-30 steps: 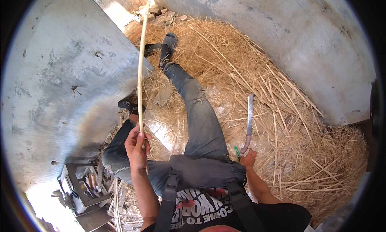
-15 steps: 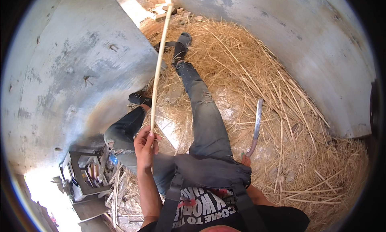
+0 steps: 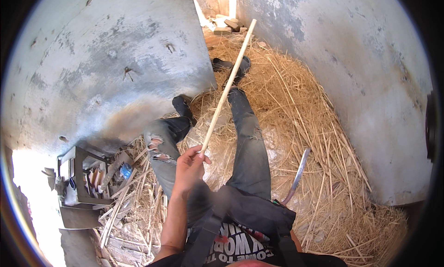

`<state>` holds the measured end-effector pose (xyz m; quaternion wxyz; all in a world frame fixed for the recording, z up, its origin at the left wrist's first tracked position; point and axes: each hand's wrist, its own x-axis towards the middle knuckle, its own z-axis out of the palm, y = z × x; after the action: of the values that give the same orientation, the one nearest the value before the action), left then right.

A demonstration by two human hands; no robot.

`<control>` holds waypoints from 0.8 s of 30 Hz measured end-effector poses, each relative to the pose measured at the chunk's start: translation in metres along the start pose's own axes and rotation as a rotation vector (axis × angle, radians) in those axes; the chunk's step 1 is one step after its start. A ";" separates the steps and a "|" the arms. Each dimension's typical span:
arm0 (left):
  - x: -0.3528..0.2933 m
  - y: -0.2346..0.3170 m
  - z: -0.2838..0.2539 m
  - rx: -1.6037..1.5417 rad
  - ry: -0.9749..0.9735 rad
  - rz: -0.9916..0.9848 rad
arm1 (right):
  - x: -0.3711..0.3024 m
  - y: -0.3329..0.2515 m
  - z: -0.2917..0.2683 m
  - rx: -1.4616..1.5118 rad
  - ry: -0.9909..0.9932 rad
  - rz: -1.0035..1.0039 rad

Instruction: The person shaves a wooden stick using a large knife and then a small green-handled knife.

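My left hand (image 3: 190,169) pinches the lower end of a long pale peeled stick (image 3: 229,84), which slants up and to the right over my legs. A long knife (image 3: 300,169) with a narrow, slightly curved blade points upward at my right side. Its brown handle runs behind the dark waist bag (image 3: 254,207), which hides my right hand; the earlier frame shows that hand around the handle. The knife's tip is above the straw, apart from the stick.
Straw and loose stalks (image 3: 323,174) cover the floor on the right. A grey, worn wall panel (image 3: 152,45) stands at the left, a curved wall (image 3: 360,82) at the right. A dark open box (image 3: 83,177) with odds and ends is at lower left. Bricks (image 3: 226,29) lie at the back.
The view has shifted, so the surroundings sit lower. The stick now tilts further right, with its far end in sight. My right hand has gone behind the waist bag; the knife still sticks out.
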<state>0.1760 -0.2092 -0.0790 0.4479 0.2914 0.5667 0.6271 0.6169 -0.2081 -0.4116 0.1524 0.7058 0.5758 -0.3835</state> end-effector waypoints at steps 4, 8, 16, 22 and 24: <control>-0.011 0.011 -0.013 0.008 0.029 -0.014 | 0.010 -0.033 -0.049 -0.026 -0.012 -0.018; -0.002 0.015 -0.009 -0.081 -0.033 -0.023 | 0.028 -0.037 -0.120 0.061 -0.041 0.060; -0.014 0.035 -0.034 -0.314 -0.010 0.039 | -0.054 -0.155 -0.225 -0.286 0.279 -0.124; -0.021 0.038 -0.048 -0.421 -0.062 0.114 | -0.069 -0.216 -0.266 -0.153 0.738 -0.449; -0.022 0.039 -0.050 -0.461 -0.091 0.138 | -0.092 -0.244 -0.286 -0.082 0.830 -0.523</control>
<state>0.1331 -0.2496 -0.0472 0.4838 0.2474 0.3666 0.7552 0.4907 -0.0136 -0.1019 -0.1638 0.6243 0.7604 -0.0723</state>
